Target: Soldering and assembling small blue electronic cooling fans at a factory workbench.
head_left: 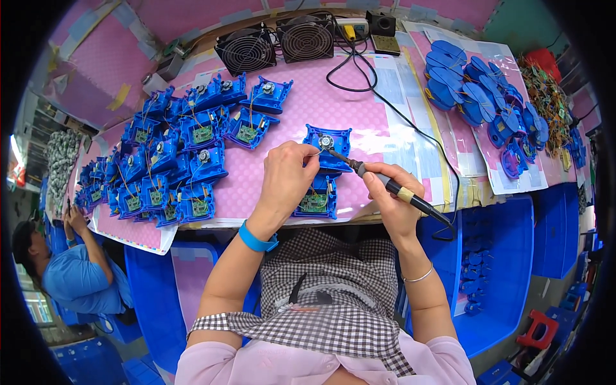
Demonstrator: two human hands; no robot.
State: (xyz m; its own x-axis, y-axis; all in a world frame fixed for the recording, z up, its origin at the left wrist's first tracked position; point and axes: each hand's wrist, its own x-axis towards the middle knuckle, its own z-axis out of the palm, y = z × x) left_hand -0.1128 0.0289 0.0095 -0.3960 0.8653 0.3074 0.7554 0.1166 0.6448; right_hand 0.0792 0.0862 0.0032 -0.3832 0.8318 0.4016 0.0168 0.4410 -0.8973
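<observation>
My right hand (394,192) grips a soldering iron (410,197) with a black and yellow handle. Its tip reaches a round metal speaker (326,142) set in a blue plastic housing (343,136). My left hand (287,176) is closed in a pinch beside the speaker, on what looks like a thin wire (314,154). Just below, partly behind my left hand, a second blue housing part holds a green circuit board (314,203) near the table's front edge.
Many similar blue housings (205,131) with boards and wires crowd the left side. Two black fans (305,37) and a soldering stand (385,40) stand behind. Blue oval parts (475,96) pile up at the right. The iron's black cord (417,128) crosses the table. Another person (80,269) works far left.
</observation>
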